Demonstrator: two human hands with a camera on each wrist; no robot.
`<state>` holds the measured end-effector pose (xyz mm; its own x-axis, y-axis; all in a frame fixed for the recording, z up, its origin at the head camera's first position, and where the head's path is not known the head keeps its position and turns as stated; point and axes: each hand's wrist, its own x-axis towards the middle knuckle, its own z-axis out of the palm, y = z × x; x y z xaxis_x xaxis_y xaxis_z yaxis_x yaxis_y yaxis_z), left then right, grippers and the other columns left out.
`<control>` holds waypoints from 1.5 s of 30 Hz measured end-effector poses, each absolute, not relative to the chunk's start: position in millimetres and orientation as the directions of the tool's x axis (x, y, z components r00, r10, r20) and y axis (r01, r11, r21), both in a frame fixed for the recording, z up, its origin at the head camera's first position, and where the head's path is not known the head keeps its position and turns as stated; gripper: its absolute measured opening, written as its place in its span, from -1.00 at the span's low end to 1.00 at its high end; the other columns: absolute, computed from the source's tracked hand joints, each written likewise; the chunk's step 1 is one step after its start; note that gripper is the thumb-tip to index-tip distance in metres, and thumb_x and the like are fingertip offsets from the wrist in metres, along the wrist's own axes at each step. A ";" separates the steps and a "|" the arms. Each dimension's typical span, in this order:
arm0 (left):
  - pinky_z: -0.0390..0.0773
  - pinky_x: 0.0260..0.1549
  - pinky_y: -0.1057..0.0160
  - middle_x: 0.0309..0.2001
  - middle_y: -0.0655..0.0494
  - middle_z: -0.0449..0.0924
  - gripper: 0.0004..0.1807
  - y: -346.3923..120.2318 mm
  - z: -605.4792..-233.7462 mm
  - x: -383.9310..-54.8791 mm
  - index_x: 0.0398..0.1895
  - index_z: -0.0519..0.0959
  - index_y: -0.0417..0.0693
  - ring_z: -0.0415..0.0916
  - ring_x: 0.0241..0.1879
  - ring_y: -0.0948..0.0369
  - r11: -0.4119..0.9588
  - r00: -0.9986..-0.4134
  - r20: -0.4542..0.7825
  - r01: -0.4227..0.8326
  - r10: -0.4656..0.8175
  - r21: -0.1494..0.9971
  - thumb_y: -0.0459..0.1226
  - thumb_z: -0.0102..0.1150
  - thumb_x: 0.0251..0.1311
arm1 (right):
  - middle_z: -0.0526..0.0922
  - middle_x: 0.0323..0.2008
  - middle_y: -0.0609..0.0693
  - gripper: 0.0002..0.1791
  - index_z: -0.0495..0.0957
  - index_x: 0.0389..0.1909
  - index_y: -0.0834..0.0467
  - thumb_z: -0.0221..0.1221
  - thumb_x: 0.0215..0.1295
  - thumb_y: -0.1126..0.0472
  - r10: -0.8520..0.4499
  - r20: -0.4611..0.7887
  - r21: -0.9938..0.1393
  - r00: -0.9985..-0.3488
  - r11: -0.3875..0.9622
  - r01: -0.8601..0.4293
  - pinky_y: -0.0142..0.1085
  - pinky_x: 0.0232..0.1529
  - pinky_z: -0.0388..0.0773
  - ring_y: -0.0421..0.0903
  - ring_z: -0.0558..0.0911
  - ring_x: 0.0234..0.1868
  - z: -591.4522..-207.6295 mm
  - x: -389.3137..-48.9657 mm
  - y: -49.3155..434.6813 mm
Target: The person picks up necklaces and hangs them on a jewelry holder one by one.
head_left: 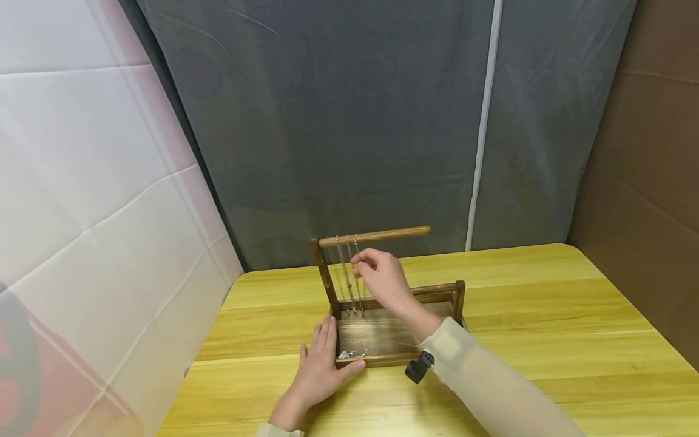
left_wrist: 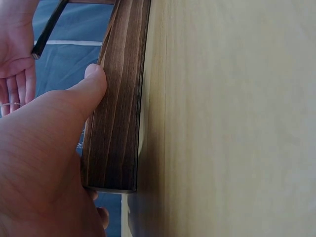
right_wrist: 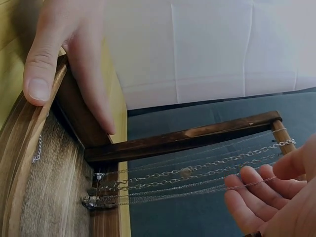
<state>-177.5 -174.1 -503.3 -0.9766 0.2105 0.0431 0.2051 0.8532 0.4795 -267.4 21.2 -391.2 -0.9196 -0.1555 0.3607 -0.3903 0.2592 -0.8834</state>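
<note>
A dark wooden jewellery stand (head_left: 377, 362) has a shallow tray, an upright post at its left and a horizontal bar (head_left: 398, 232) on top. Several silver necklaces (right_wrist: 212, 165) hang from the bar's left part, their lower ends near the tray's back. My right hand (head_left: 382, 279) is beside them with loosely bent fingers. One thin chain runs across its fingertips (right_wrist: 249, 175), with the thumb close above. My left hand (head_left: 319, 376) rests at the front left corner of the tray, thumb (left_wrist: 96, 79) on the front wall and the longer fingers extended along the left side.
A small heap of silver jewellery (head_left: 345, 354) lies inside the tray's front left corner. The stand sits on a yellow wood-grain table (head_left: 546, 340). Behind it hangs a dark grey curtain (head_left: 327, 121), with a white panel (head_left: 98, 170) at left and a brown one (head_left: 644, 152) at right.
</note>
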 end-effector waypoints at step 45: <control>-0.21 0.25 -0.54 0.62 -0.10 -0.33 0.41 -170.6 -502.5 -182.2 0.63 -0.26 -0.16 -0.35 0.57 -0.14 0.852 -0.971 0.048 0.228 0.233 0.471 0.52 0.11 0.00 | 0.67 -0.34 -0.23 -0.82 0.69 -0.25 0.00 0.19 0.38 0.34 -0.489 0.469 -0.679 -0.735 0.333 -0.654 -0.36 -0.36 0.58 -0.30 0.59 -0.41 -430.5 -242.1 28.8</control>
